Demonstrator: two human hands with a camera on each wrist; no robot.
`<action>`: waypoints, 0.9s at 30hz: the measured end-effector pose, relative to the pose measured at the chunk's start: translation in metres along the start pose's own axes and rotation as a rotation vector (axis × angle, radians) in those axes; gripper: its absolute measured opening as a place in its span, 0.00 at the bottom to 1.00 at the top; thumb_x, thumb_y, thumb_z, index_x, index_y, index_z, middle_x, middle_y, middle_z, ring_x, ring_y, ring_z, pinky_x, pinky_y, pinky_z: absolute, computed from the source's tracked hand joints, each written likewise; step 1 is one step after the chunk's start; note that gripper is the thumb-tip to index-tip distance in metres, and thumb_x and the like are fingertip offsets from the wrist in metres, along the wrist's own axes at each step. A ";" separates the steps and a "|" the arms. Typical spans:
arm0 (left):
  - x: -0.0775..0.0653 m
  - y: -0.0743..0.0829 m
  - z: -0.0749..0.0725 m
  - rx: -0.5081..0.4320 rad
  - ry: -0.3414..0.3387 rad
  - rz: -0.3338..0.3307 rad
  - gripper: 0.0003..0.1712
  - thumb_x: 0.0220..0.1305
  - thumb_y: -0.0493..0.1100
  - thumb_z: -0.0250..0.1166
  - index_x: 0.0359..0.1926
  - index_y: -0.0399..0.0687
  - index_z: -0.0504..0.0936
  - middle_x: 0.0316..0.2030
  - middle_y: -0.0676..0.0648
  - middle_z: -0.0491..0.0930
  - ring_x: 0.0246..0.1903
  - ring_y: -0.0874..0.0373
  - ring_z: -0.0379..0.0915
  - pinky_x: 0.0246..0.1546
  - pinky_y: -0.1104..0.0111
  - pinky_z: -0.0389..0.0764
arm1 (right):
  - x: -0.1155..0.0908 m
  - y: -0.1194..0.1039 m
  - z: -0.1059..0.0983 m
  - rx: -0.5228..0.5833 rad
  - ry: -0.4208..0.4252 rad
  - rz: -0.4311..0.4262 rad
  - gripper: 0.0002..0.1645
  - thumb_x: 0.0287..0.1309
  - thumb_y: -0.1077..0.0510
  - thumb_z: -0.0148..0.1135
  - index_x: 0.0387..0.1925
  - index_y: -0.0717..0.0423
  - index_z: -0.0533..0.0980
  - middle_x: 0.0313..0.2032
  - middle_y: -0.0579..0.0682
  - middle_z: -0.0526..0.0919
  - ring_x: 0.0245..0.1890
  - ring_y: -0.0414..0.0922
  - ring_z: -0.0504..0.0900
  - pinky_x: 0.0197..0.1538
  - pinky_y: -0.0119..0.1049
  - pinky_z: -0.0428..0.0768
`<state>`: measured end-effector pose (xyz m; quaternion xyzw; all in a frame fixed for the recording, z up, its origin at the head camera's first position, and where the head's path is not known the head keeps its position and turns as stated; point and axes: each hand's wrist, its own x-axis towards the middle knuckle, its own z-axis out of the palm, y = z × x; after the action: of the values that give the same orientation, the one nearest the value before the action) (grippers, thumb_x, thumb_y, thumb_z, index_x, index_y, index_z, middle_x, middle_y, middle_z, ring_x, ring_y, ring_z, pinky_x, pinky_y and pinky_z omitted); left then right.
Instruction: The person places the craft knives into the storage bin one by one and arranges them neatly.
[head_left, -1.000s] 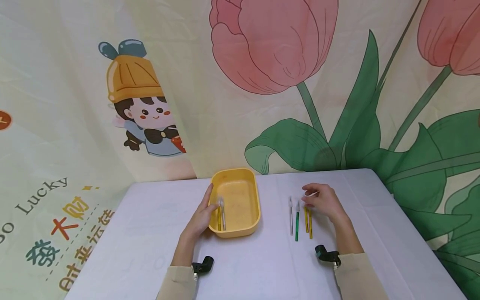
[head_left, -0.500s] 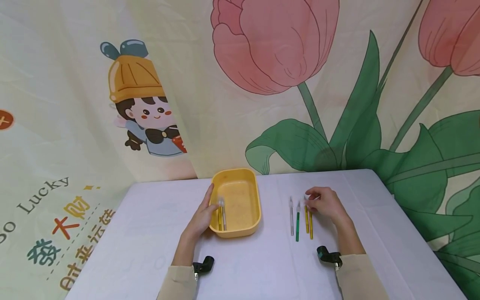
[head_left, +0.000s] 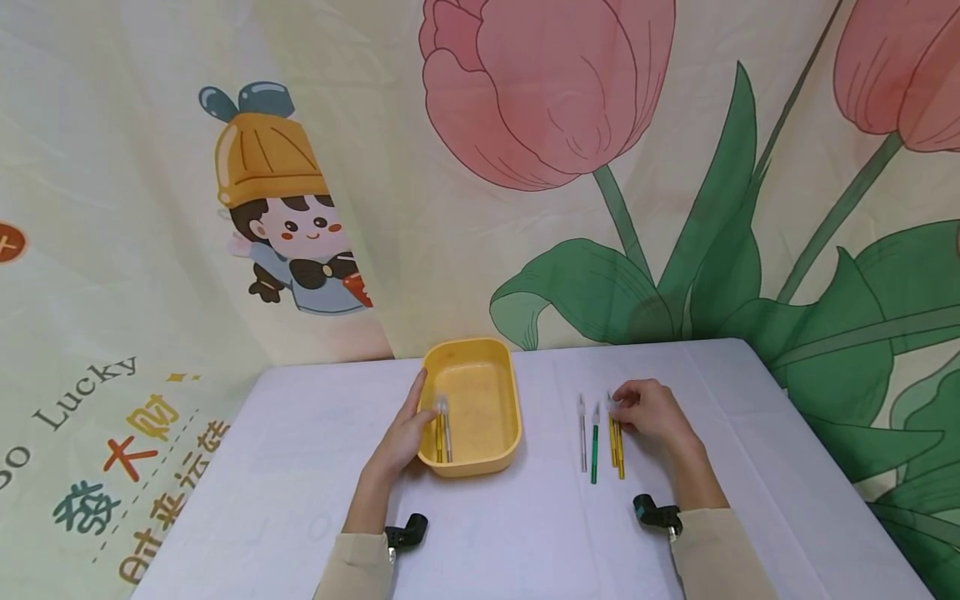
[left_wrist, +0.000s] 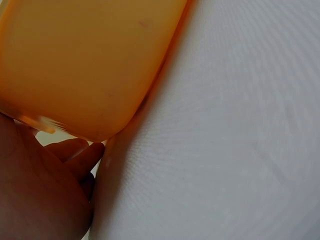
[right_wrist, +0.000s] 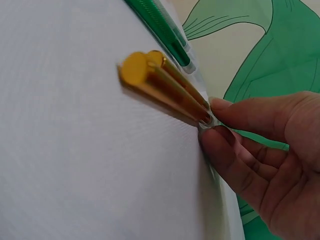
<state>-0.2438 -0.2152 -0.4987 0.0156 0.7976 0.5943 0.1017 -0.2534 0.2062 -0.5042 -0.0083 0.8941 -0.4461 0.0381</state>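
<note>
My left hand (head_left: 401, 437) holds the left wall of a yellow plastic box (head_left: 483, 408), thumb over the rim and the other fingers outside. Inside lie a silver craft knife (head_left: 447, 439) and a gold craft knife (head_left: 439, 442), side by side. My right hand (head_left: 652, 412) pinches the clear-capped end of a gold craft knife (right_wrist: 165, 87) between thumb and fingers. A second gold craft knife (right_wrist: 175, 70) lies close against it. To their left on the table are a green craft knife (head_left: 595, 450) and a silver craft knife (head_left: 582, 442), both with clear caps.
A white cloth covers the table (head_left: 517, 533). Behind it hangs a printed curtain (head_left: 405, 250) with tulips and a cartoon figure. A black wrist camera (head_left: 408, 531) sits on the left wrist and another camera (head_left: 656, 512) on the right.
My right hand has come down slightly toward me and its fingers have closed at the capped ends of the gold craft knives. The left hand and the box stay put.
</note>
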 end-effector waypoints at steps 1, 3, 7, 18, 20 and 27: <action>-0.002 0.004 0.000 -0.002 -0.004 -0.003 0.44 0.78 0.39 0.49 0.85 0.64 0.40 0.85 0.54 0.36 0.84 0.51 0.26 0.82 0.47 0.31 | 0.000 0.001 0.000 -0.005 -0.002 -0.001 0.13 0.61 0.66 0.71 0.47 0.65 0.83 0.32 0.55 0.82 0.26 0.45 0.82 0.33 0.35 0.84; -0.007 0.010 0.001 -0.007 -0.009 -0.005 0.44 0.78 0.39 0.49 0.85 0.64 0.40 0.85 0.53 0.36 0.84 0.50 0.26 0.82 0.46 0.31 | 0.000 0.002 0.001 -0.011 -0.002 -0.001 0.12 0.61 0.66 0.71 0.47 0.64 0.83 0.32 0.55 0.82 0.26 0.45 0.82 0.33 0.35 0.84; -0.010 0.013 0.002 -0.012 -0.012 0.005 0.44 0.78 0.38 0.49 0.85 0.64 0.39 0.85 0.52 0.36 0.84 0.48 0.25 0.81 0.44 0.30 | -0.001 0.002 0.001 -0.016 0.004 0.008 0.12 0.61 0.66 0.71 0.46 0.64 0.83 0.32 0.55 0.82 0.26 0.45 0.82 0.33 0.35 0.84; -0.009 0.012 0.001 -0.015 -0.010 -0.006 0.43 0.79 0.39 0.48 0.85 0.64 0.40 0.85 0.54 0.36 0.84 0.51 0.26 0.82 0.46 0.31 | -0.001 0.000 -0.001 -0.024 -0.017 0.036 0.08 0.62 0.65 0.69 0.43 0.62 0.85 0.34 0.56 0.83 0.28 0.46 0.82 0.33 0.34 0.84; -0.009 0.013 0.001 -0.012 -0.009 -0.008 0.43 0.79 0.39 0.48 0.85 0.64 0.40 0.85 0.53 0.36 0.84 0.50 0.26 0.82 0.46 0.31 | -0.001 0.000 -0.002 -0.034 -0.017 0.043 0.07 0.63 0.65 0.68 0.42 0.62 0.85 0.35 0.56 0.84 0.29 0.45 0.82 0.33 0.34 0.83; -0.010 0.015 0.002 -0.011 0.001 -0.012 0.42 0.79 0.40 0.48 0.85 0.65 0.40 0.85 0.54 0.36 0.84 0.50 0.26 0.81 0.45 0.31 | -0.001 0.001 -0.003 -0.078 -0.019 0.026 0.07 0.62 0.65 0.66 0.41 0.62 0.86 0.33 0.54 0.85 0.25 0.45 0.81 0.31 0.34 0.82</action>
<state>-0.2348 -0.2105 -0.4836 0.0099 0.7947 0.5979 0.1047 -0.2524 0.2086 -0.5031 -0.0026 0.9104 -0.4104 0.0521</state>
